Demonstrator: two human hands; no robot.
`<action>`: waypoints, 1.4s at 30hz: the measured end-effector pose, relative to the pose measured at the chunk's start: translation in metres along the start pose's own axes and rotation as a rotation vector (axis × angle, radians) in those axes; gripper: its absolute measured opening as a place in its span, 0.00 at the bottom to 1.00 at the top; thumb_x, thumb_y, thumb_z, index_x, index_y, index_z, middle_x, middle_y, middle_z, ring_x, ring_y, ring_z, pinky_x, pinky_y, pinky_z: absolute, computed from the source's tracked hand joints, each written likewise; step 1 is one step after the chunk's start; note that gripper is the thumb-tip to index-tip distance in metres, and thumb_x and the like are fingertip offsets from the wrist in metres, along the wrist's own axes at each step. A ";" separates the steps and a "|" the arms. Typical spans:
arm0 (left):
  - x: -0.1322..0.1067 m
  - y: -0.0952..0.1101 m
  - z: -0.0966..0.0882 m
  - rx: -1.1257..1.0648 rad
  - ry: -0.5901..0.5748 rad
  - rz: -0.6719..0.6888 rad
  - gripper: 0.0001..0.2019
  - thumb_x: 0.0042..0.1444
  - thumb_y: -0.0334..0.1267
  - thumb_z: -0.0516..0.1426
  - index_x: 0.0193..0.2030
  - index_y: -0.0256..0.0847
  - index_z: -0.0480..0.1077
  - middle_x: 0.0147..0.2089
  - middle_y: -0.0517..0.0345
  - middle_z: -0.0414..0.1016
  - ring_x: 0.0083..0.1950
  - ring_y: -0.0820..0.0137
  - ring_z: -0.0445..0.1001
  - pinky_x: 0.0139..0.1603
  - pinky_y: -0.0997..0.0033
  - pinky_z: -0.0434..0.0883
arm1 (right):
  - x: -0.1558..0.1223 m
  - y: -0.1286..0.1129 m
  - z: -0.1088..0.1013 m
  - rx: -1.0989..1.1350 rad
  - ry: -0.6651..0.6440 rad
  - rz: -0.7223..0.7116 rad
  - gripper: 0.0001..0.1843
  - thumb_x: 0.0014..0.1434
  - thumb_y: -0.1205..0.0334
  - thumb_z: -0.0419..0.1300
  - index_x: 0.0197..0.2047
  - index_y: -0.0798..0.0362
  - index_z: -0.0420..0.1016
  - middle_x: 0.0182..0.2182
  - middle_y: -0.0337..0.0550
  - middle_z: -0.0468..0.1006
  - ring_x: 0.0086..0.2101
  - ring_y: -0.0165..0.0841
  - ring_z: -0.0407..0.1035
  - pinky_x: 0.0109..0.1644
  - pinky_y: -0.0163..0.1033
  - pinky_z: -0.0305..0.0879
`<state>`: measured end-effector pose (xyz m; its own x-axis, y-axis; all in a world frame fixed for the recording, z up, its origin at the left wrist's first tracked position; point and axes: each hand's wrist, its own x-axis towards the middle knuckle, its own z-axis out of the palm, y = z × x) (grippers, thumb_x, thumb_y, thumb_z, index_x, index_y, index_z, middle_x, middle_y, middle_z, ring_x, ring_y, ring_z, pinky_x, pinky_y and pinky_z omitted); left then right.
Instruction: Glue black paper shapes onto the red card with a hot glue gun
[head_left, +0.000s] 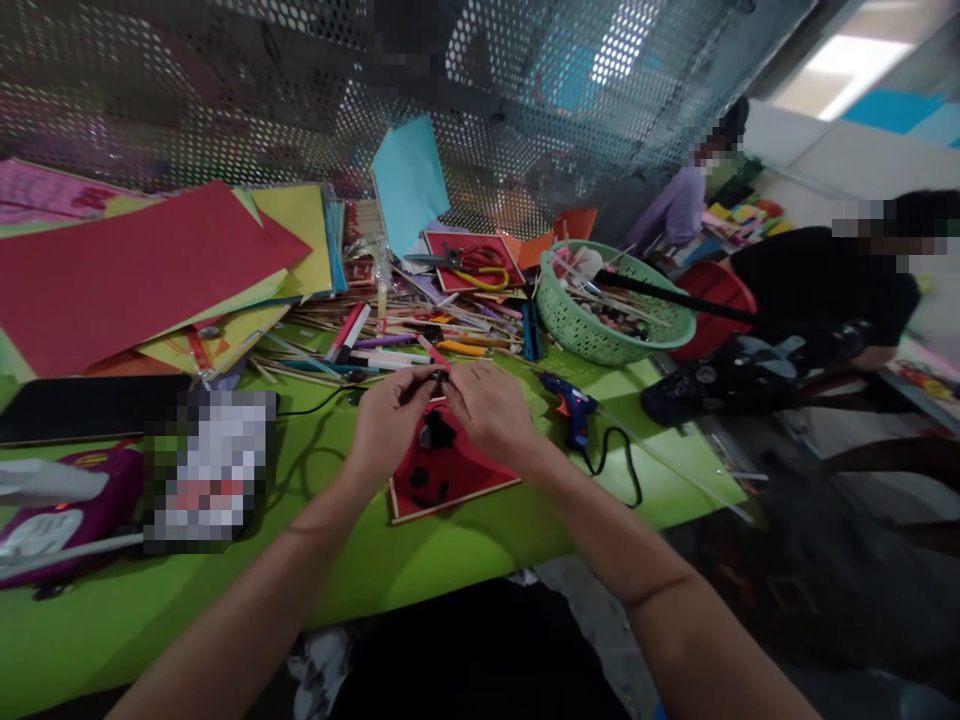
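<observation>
We pinch a small dark piece [439, 377] between the fingertips of our left hand [391, 412] and right hand [495, 408], forearms slanting inward, near a flat red panel [480, 468] with straight pale edges; irregular black shapes [437, 431] lie on it, atop the smooth green table [450, 558].

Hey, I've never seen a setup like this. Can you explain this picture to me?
Sure. There's no robot here: a camera worn on someone's head looks forward and down, so the bare hands in front are the wearer's own. The left hand and right hand meet at the fingertips around a small dark piece, too small to identify. Below is a red panel with black pieces on it. Around it on the green table are a glue gun, scissors, a basket and coloured paper.
</observation>
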<state>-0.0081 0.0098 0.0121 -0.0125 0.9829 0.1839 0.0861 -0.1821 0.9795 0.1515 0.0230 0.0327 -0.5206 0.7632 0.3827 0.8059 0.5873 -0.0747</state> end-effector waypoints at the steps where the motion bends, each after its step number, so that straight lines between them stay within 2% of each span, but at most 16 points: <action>1: 0.000 0.000 0.000 0.038 0.004 0.018 0.13 0.60 0.39 0.57 0.48 0.40 0.78 0.47 0.53 0.82 0.47 0.65 0.78 0.54 0.65 0.71 | 0.000 -0.001 0.000 -0.016 0.000 0.006 0.16 0.72 0.57 0.45 0.39 0.53 0.70 0.35 0.48 0.78 0.37 0.39 0.68 0.41 0.43 0.55; 8: -0.004 -0.005 0.001 0.259 0.019 0.184 0.15 0.62 0.33 0.53 0.50 0.44 0.77 0.49 0.55 0.81 0.49 0.65 0.77 0.54 0.65 0.70 | -0.003 -0.008 0.003 -0.043 0.061 0.034 0.10 0.67 0.63 0.51 0.35 0.53 0.71 0.32 0.47 0.78 0.35 0.39 0.67 0.40 0.43 0.54; 12: -0.005 -0.004 0.002 0.314 0.006 0.226 0.17 0.62 0.30 0.51 0.51 0.44 0.77 0.50 0.55 0.81 0.50 0.65 0.77 0.55 0.65 0.69 | -0.004 -0.006 0.007 -0.026 0.099 0.045 0.07 0.63 0.66 0.54 0.33 0.52 0.71 0.30 0.46 0.77 0.35 0.38 0.67 0.41 0.42 0.54; 16: -0.005 -0.003 0.002 0.291 -0.002 0.199 0.16 0.61 0.31 0.52 0.50 0.44 0.77 0.49 0.56 0.82 0.49 0.65 0.77 0.54 0.66 0.70 | -0.003 -0.005 0.009 0.013 0.143 0.026 0.08 0.60 0.68 0.54 0.30 0.52 0.70 0.28 0.44 0.76 0.32 0.37 0.66 0.40 0.41 0.54; 21: -0.003 0.002 0.001 0.143 -0.028 0.070 0.13 0.60 0.34 0.55 0.47 0.41 0.78 0.46 0.54 0.82 0.45 0.65 0.78 0.52 0.66 0.71 | 0.000 -0.001 0.006 0.156 0.087 0.058 0.11 0.60 0.69 0.53 0.26 0.52 0.67 0.24 0.41 0.72 0.29 0.33 0.62 0.36 0.39 0.51; 24: -0.001 0.002 0.000 -0.038 -0.048 -0.030 0.12 0.59 0.38 0.58 0.47 0.39 0.78 0.45 0.54 0.83 0.45 0.65 0.78 0.52 0.66 0.72 | 0.002 0.003 0.002 0.292 0.042 0.054 0.14 0.64 0.66 0.51 0.25 0.51 0.65 0.23 0.38 0.69 0.27 0.32 0.60 0.34 0.37 0.51; 27: 0.000 0.000 -0.001 -0.168 -0.045 -0.072 0.14 0.58 0.40 0.59 0.48 0.40 0.78 0.46 0.54 0.82 0.48 0.65 0.78 0.54 0.66 0.71 | 0.003 0.004 -0.003 0.372 0.011 0.033 0.17 0.69 0.61 0.48 0.27 0.51 0.64 0.25 0.38 0.69 0.28 0.31 0.60 0.35 0.37 0.52; 31: -0.001 0.000 -0.001 -0.111 -0.025 -0.027 0.13 0.59 0.40 0.59 0.49 0.40 0.78 0.46 0.54 0.82 0.47 0.66 0.78 0.54 0.65 0.72 | 0.000 0.001 -0.004 0.228 0.036 0.043 0.14 0.70 0.56 0.50 0.33 0.51 0.67 0.31 0.43 0.74 0.33 0.35 0.64 0.39 0.39 0.55; 35: -0.004 -0.001 0.000 0.084 0.010 0.109 0.13 0.61 0.37 0.56 0.50 0.42 0.78 0.48 0.53 0.82 0.48 0.66 0.78 0.55 0.65 0.71 | -0.003 -0.003 -0.001 0.082 0.075 0.061 0.12 0.69 0.60 0.48 0.37 0.52 0.70 0.34 0.47 0.77 0.37 0.38 0.66 0.42 0.42 0.56; 38: -0.007 -0.003 0.001 0.183 0.021 0.193 0.14 0.61 0.33 0.54 0.50 0.43 0.78 0.49 0.54 0.81 0.49 0.66 0.78 0.55 0.65 0.71 | -0.003 -0.003 0.001 0.065 0.101 0.061 0.11 0.67 0.64 0.49 0.35 0.52 0.70 0.33 0.47 0.77 0.36 0.39 0.66 0.42 0.42 0.56; 40: -0.007 -0.002 0.002 0.150 0.014 0.165 0.15 0.60 0.32 0.54 0.50 0.42 0.78 0.49 0.54 0.81 0.48 0.67 0.78 0.55 0.66 0.71 | -0.002 -0.003 0.000 0.099 0.121 0.070 0.11 0.65 0.66 0.50 0.32 0.51 0.69 0.30 0.46 0.75 0.34 0.38 0.65 0.41 0.41 0.56; 42: -0.007 0.000 0.003 0.052 0.001 0.082 0.14 0.60 0.34 0.55 0.49 0.41 0.78 0.48 0.53 0.82 0.47 0.66 0.78 0.55 0.65 0.72 | 0.000 -0.001 -0.001 0.182 0.148 0.088 0.12 0.63 0.67 0.50 0.28 0.50 0.66 0.27 0.43 0.73 0.32 0.36 0.64 0.39 0.40 0.56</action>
<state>-0.0052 0.0035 0.0110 -0.0047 0.9647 0.2632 0.1388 -0.2601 0.9556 0.1508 0.0218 0.0334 -0.3934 0.7735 0.4969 0.7754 0.5695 -0.2728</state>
